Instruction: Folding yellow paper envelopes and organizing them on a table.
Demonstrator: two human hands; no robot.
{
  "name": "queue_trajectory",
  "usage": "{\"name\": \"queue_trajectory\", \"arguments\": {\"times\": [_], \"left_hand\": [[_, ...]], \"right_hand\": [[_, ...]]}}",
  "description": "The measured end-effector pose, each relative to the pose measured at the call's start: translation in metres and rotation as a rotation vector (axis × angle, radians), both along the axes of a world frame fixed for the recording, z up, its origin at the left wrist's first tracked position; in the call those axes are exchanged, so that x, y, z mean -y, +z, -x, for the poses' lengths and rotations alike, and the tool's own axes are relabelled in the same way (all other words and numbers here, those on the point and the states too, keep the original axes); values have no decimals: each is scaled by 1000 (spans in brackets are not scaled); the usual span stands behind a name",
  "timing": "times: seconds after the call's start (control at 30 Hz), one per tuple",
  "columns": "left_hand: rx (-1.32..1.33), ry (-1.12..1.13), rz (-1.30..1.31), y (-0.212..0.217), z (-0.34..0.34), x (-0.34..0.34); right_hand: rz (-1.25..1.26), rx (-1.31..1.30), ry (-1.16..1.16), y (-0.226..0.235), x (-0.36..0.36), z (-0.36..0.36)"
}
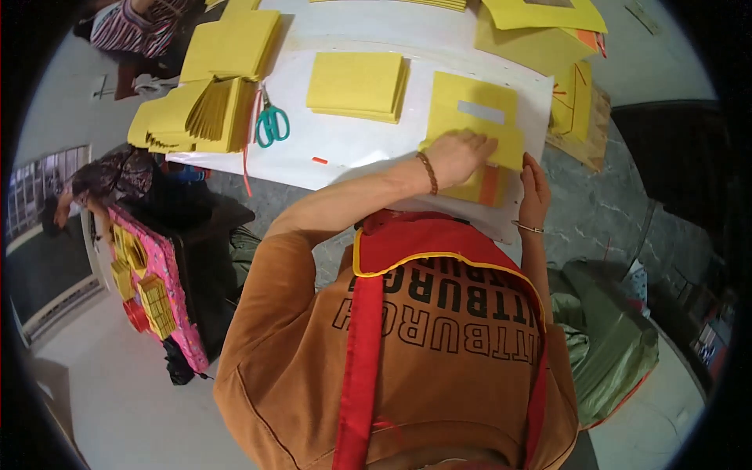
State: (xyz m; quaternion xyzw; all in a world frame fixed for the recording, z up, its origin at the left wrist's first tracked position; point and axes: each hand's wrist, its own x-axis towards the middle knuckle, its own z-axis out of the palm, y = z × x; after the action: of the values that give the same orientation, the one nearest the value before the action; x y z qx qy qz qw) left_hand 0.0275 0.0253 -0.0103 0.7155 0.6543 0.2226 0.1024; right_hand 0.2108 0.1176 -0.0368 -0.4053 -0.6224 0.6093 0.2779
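Observation:
In front of me on the white table lies a yellow paper envelope (462, 90) with a pale rectangular window and an orange strip near its lower edge. My left hand (462, 160), with a beaded bracelet at the wrist, lies across it; its fingers are bent together on a raised yellow flap. Beside the envelope's right edge is my right hand (535, 192), fingers stretched out and fingertips close to the flap's corner. To the left rests a neat stack of yellow envelopes (354, 82).
Teal-handled scissors (272, 125) lie beside more yellow stacks (227, 47) at the table's left. A small red scrap (319, 160) is near the front edge. Yellow paper pieces (540, 39) overhang the far right corner. Another person (117, 180) is by a pink-covered table (168, 274).

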Motion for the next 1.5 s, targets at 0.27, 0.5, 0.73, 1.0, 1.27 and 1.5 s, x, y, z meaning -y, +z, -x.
{"name": "queue_trajectory", "arguments": {"times": [0.27,0.5,0.73,1.0,1.27,1.5], "left_hand": [[-558,414,-383,26,149,73],[-327,368,-15,-42,154,98],[-439,339,115,-37,149,97],[-373,246,59,9,138,84],[-131,-212,-96,-16,1,49],[-37,-252,-121,-28,6,44]], "right_hand": [[-36,-14,88,-25,9,-6],[-80,47,108,-21,8,-1],[-944,262,438,-18,-17,26],[-888,350,388,-35,-13,24],[-571,31,393,-63,-33,17],[178,-87,303,-30,-28,8]]}}
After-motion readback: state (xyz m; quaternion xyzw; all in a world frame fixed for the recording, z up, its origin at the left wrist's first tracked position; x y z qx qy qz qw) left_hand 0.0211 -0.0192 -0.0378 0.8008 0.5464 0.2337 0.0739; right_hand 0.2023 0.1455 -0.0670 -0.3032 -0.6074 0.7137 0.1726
